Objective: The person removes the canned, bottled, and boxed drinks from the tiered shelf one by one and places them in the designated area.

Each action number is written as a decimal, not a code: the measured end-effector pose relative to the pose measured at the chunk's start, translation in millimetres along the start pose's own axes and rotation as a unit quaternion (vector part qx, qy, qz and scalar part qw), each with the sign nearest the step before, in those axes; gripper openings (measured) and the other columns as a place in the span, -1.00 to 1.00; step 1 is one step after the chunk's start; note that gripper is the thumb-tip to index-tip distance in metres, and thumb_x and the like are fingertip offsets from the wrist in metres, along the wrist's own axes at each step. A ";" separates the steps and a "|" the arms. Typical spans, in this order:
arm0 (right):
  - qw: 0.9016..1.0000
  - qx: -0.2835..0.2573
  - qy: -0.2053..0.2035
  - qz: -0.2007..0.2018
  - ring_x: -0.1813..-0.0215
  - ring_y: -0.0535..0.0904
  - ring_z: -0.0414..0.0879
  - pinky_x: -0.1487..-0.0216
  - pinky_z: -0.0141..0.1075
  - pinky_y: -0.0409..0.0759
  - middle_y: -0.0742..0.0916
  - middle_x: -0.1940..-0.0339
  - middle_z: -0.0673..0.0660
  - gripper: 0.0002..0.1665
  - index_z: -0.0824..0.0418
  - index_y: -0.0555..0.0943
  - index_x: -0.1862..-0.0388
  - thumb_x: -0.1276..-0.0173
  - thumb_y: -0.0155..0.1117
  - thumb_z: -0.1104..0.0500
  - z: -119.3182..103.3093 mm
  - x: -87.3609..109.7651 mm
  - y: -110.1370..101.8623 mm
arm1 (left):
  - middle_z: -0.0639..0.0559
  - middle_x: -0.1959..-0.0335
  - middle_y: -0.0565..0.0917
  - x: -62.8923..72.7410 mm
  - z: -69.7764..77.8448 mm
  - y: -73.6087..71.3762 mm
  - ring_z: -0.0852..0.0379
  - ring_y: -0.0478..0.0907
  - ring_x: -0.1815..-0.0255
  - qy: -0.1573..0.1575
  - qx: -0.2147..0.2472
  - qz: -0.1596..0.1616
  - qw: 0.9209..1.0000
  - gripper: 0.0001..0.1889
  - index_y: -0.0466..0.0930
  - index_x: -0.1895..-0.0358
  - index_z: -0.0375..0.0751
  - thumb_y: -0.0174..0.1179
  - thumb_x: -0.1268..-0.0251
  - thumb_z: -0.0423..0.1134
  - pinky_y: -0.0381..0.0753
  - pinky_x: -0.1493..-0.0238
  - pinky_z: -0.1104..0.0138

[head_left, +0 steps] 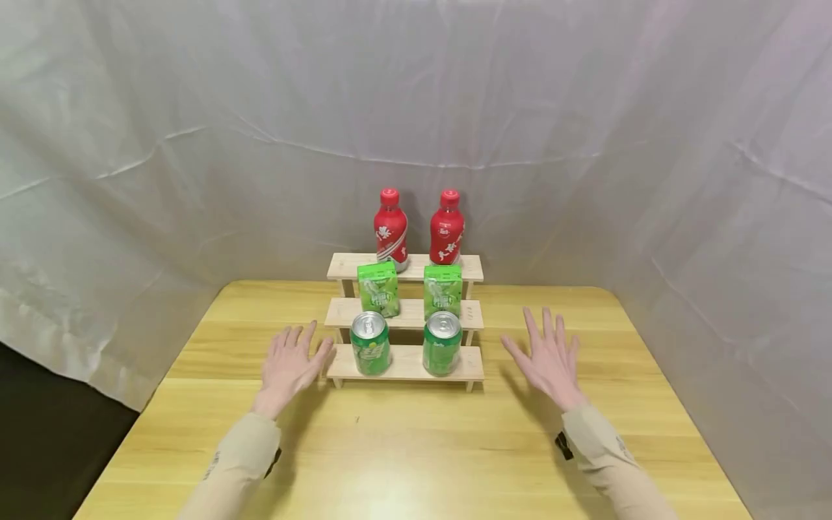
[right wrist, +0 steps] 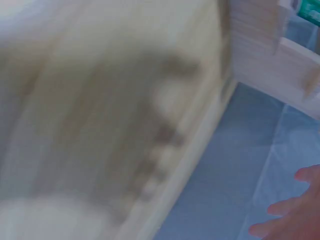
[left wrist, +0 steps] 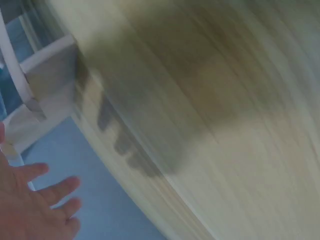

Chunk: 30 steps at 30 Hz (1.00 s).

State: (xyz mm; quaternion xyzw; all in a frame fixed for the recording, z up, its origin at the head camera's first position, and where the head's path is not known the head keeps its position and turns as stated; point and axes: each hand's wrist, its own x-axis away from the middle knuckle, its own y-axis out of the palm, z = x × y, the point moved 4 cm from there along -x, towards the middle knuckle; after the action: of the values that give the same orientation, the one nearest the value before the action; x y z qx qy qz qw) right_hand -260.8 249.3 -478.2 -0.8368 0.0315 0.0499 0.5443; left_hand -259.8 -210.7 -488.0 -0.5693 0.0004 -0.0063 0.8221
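Head view: left hand [head_left: 289, 367] and right hand [head_left: 549, 363], fingers spread, flank a wooden stand [head_left: 406, 362].
It stands toward the far edge of the bench [head_left: 416, 440], carrying, front to back, two green cans [head_left: 371, 352], two green cartons [head_left: 379, 290], two red bottles [head_left: 391, 230].

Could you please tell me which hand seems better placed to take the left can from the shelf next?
Probably the left hand: it is empty, beside the left end of the shelf, near the left can. The right hand is empty too, but farther off, with the other can in between.
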 end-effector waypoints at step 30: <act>0.983 -0.169 -0.047 0.061 -0.63 0.04 0.30 -0.57 0.37 -0.01 0.15 -0.66 0.27 -0.07 0.10 0.12 -0.62 -0.48 0.04 -0.34 -58.3 -55.5 -74.0 | 0.05 0.66 0.58 -17.6 7.9 12.8 0.23 0.36 0.62 -0.067 0.240 -0.110 0.962 -0.64 0.53 0.53 -0.18 0.32 -0.34 -0.05 0.36 0.55 0.44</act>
State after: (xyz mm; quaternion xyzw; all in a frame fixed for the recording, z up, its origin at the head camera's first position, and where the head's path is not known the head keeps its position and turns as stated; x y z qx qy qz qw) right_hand -305.2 226.0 -381.0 -0.9097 0.0479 0.1270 0.3923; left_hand -277.2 -198.7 -497.3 -0.3508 -0.1192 -0.0585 0.9270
